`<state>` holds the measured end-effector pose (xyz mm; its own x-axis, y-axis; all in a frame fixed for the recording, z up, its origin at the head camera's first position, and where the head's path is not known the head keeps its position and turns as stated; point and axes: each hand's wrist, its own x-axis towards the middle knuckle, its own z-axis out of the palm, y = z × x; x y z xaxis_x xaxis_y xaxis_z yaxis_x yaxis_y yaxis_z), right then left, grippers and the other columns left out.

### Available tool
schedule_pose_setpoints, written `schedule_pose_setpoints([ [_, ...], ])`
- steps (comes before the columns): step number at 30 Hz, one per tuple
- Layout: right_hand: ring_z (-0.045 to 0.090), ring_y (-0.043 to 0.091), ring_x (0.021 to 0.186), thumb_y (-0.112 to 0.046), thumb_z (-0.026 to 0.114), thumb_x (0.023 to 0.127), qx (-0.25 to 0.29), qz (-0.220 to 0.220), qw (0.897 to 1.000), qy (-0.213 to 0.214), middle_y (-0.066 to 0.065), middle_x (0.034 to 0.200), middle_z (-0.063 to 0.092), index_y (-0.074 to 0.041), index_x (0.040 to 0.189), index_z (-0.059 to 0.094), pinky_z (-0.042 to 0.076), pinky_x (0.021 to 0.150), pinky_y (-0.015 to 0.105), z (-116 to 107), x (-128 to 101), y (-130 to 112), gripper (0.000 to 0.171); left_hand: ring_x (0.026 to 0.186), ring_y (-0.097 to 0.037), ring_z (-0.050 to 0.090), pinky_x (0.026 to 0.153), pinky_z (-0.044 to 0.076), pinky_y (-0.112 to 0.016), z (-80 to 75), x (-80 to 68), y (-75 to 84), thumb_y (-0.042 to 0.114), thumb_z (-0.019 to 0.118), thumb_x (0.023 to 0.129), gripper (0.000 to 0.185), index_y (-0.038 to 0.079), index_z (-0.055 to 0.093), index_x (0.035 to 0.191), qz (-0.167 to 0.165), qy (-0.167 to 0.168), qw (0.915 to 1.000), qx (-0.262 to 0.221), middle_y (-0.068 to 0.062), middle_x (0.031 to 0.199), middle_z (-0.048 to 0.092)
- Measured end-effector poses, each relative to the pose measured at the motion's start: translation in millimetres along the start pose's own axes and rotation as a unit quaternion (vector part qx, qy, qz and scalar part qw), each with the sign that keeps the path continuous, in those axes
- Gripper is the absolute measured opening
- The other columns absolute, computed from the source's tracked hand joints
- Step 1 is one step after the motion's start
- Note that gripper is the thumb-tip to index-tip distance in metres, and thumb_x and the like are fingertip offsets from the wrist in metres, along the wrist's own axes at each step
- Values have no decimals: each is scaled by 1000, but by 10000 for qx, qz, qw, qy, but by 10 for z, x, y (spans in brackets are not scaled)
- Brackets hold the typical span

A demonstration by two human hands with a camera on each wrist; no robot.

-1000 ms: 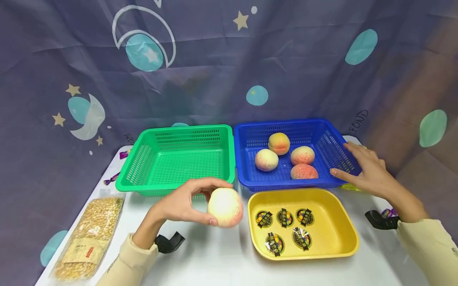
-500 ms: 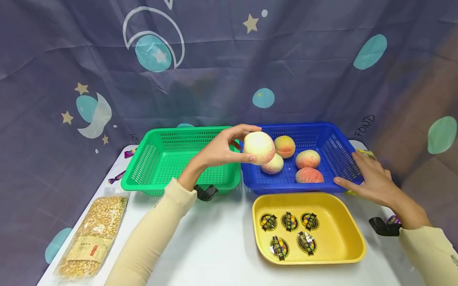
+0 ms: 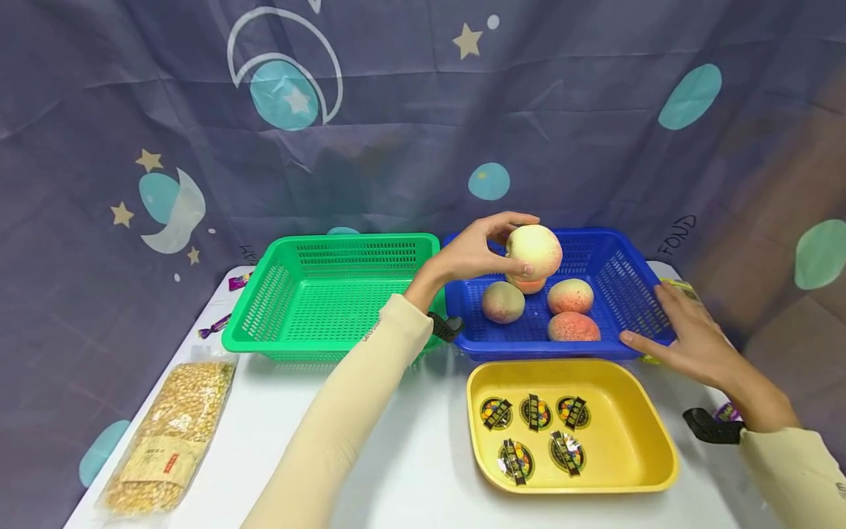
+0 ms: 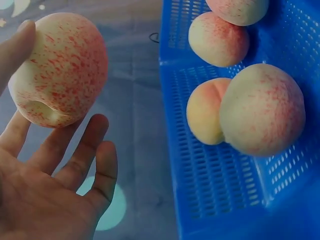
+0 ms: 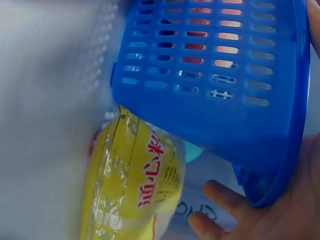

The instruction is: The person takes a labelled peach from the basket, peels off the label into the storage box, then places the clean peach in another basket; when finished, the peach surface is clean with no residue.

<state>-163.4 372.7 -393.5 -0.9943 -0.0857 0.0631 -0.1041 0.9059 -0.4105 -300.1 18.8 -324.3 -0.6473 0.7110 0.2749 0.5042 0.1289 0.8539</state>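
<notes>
My left hand [image 3: 479, 250] pinches a pale peach with a red blush [image 3: 537, 248] between thumb and fingers, above the back part of the blue basket [image 3: 485, 345]. Under it in the head view, a yellow-orange peach [image 3: 526, 285] is partly hidden. Three more peaches lie in the basket: a pale one [image 3: 504, 302], a speckled one [image 3: 570, 296] and a redder one [image 3: 573, 327]. In the left wrist view the held peach [image 4: 65, 70] shows its stem hollow. My right hand [image 3: 694, 338] rests at the basket's right rim, thumb and fingers spread.
A green basket [image 3: 330, 345] stands left of the blue one. In front, a yellow tray [image 3: 628, 441] holds several round fruit stickers. A bag of corn kernels [image 3: 168, 433] lies at left, wrapped candies [image 3: 214, 326] behind it. Beside the blue basket is a yellow food packet [image 5: 135, 185].
My left hand has carried the peach from in front of the baskets up and to the right, over the blue basket. The right hand stays at the rim.
</notes>
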Motion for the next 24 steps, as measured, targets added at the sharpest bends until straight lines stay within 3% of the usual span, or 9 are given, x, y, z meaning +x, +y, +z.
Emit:
schedule_pose_setpoints([
  [5,4,63,148,-47,64,94,90,-100,9999,101,34,166,3,4,161,3,5,111,82,9,-2,27,104,113,-18,60,98,50,-28,102,183,-116,19,84,84,69,18,55,146,-182,-143,9997,-60,-3,135,61],
  [10,6,64,147,-46,65,94,133,-134,9997,139,35,166,4,4,161,4,6,112,82,6,-9,40,103,116,-22,58,95,50,-26,205,294,-238,17,84,82,70,20,55,146,-543,-546,9969,133,-3,139,58],
  [18,5,64,148,-48,64,95,184,-1,9998,-35,33,167,-1,1,162,-1,11,107,84,-14,-5,14,105,118,-21,56,96,49,-26,361,395,-347,19,87,81,69,22,58,144,-872,-1074,9875,757,-4,143,56],
  [24,7,63,148,-49,64,95,216,39,9997,-104,32,167,-2,1,162,-1,16,106,84,-15,1,-22,106,125,-21,52,101,48,-30,420,409,-428,16,87,81,67,23,59,142,-1150,-1294,9811,865,-4,148,52],
])
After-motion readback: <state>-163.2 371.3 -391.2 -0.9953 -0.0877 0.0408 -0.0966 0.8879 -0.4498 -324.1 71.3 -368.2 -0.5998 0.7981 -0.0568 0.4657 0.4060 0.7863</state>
